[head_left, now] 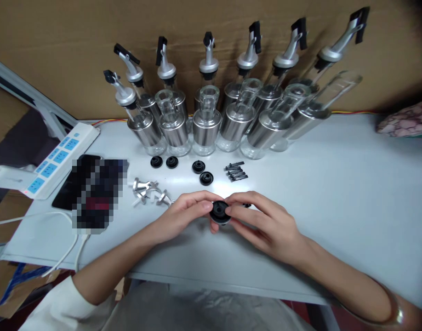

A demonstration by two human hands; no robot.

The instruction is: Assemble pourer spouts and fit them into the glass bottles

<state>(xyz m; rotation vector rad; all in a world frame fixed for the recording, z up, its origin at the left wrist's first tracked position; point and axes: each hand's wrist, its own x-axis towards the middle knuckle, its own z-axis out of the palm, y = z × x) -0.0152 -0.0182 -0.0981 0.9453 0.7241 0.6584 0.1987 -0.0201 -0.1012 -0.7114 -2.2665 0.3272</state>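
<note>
Between my two hands is a round black stopper [219,212] with a raised ring, and a pale edge shows along its lower rim. My left hand [188,212] pinches it from the left with thumb and fingers. The fingers of my right hand [269,225] close on its right side; what lies under the stopper is hidden. Several similar black stoppers [206,178] rest on the table beyond my hands. Silver pourer spouts [149,189] lie in a heap left of my left hand. Small black levers [236,172] sit in a group past my right hand.
Glass bottles with steel sleeves [207,126] stand in two rows at the back, the rear ones topped by pourers. A power strip [59,158], a phone [102,193] and white cables [80,248] occupy the table's left. Patterned fabric [407,120] lies at the far right.
</note>
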